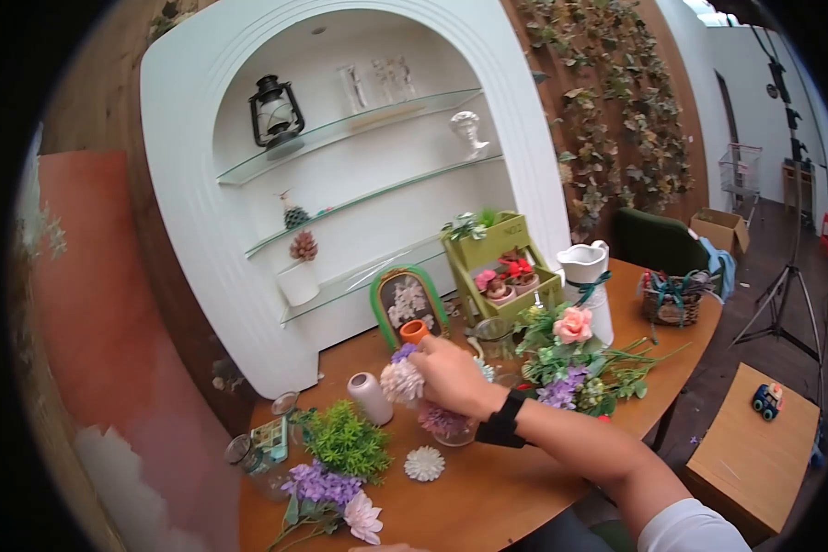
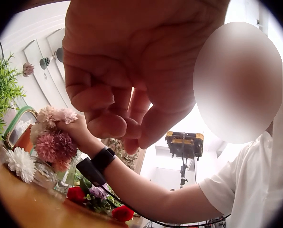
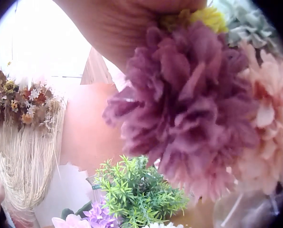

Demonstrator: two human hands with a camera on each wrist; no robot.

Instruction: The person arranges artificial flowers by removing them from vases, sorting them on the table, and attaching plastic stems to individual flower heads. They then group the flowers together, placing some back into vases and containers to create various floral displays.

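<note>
Over the middle of the table my right hand (image 1: 455, 373) pinches a pale pink flower (image 1: 401, 381) among a cluster of artificial blooms. Below the wrist, a mauve-pink flower (image 1: 443, 421) stands in a small glass vase (image 1: 455, 440); it looms large in the right wrist view as a ruffled purple bloom (image 3: 189, 104). Close to its camera, my left hand (image 2: 132, 66) hangs with fingers loosely curled and nothing in them. Only a sliver of it shows at the head view's lower edge. A white flower head (image 1: 424, 464) lies on the table before the vase.
Left of the vase are a pink vase (image 1: 370, 399), a green plant (image 1: 348, 440) and purple flowers (image 1: 320, 483). To the right lie a peach rose bouquet (image 1: 575, 326), a white pitcher (image 1: 587, 293) and a basket (image 1: 672, 302). An orange pot (image 1: 414, 331) stands behind.
</note>
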